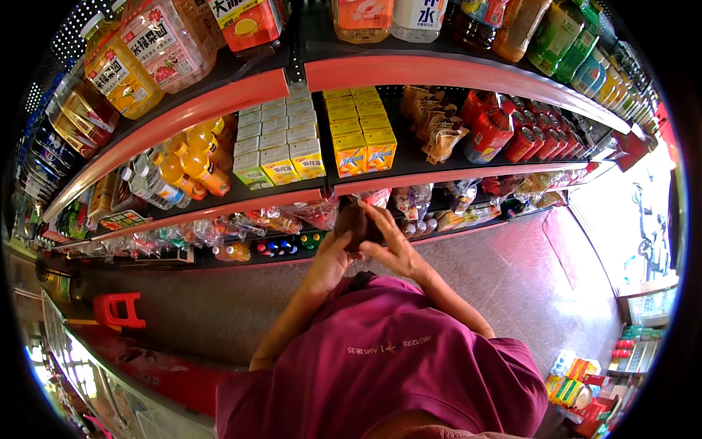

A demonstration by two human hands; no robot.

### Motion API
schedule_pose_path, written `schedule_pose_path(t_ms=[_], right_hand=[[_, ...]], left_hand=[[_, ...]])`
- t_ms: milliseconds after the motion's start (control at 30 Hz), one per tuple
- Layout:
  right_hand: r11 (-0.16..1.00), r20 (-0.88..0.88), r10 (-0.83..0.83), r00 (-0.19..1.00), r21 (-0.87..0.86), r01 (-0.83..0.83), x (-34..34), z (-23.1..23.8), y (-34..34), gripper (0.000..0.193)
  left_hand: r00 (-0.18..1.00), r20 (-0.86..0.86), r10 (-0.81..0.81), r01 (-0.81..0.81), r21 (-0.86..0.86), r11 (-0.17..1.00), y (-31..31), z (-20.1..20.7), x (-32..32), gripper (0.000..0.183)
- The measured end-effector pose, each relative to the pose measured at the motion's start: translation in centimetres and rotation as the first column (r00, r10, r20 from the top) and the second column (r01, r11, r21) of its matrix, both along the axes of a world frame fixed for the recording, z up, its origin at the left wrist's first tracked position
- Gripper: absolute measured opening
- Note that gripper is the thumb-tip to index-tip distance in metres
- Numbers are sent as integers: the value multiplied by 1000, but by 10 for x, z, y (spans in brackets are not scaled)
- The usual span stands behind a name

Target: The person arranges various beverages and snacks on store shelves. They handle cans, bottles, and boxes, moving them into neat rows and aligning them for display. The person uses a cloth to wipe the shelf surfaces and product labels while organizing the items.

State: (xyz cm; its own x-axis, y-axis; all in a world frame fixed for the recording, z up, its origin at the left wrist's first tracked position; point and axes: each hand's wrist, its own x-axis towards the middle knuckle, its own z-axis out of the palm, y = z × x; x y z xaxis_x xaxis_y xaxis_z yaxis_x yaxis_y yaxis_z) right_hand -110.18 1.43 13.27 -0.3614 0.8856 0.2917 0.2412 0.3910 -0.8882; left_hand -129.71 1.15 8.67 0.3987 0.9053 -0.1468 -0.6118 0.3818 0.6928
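Observation:
In front of my chest, both hands hold a dark brown rounded object (354,225); its kind is not clear. My left hand (330,256) cups it from the left and below, with the fingertips partly hidden behind it. Over its right side curve the fingers of my right hand (395,245), the thumb reaching underneath. Just beyond the hands is the shelf edge (292,200), and small yellow drink cartons (363,150) stand in rows above it. White-and-green cartons (274,146) are stacked to their left.
Orange drink bottles (197,164) and red cans (523,143) line the middle shelf. Large bottles (121,73) stand on the top shelf. Bagged goods (314,214) fill the lower shelf. A red stool (119,310) is on the floor at left; colourful packages (574,384) sit at lower right.

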Motion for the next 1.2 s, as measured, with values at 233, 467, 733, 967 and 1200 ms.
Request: schedule_pose_path(t_ms=[233, 467, 733, 967, 1200], right_hand=[[972, -36, 21, 999, -231, -28, -23, -56, -1, 64], [991, -128, 18, 992, -130, -35, -44, -63, 7, 83], [953, -388, -297, 873, -178, 245, -84, -40, 86, 61], [896, -449, -420, 789, -66, 440, -112, 32, 180, 43], [694, -191, -680, 708, 146, 705, -141, 3, 263, 54]], left_hand=[[999, 0, -48, 47, -121, 991, -40, -40, -14, 57], [990, -142, -1, -5, -39, 999, -22, -30, -34, 57], [761, -486, 431, -276, 359, 892, 24, -15, -128, 44], [667, -452, 593, -280, 585, 761, 74, 0, -226, 48], [799, -360, 481, -183, 617, 766, 161, -15, -235, 76]])
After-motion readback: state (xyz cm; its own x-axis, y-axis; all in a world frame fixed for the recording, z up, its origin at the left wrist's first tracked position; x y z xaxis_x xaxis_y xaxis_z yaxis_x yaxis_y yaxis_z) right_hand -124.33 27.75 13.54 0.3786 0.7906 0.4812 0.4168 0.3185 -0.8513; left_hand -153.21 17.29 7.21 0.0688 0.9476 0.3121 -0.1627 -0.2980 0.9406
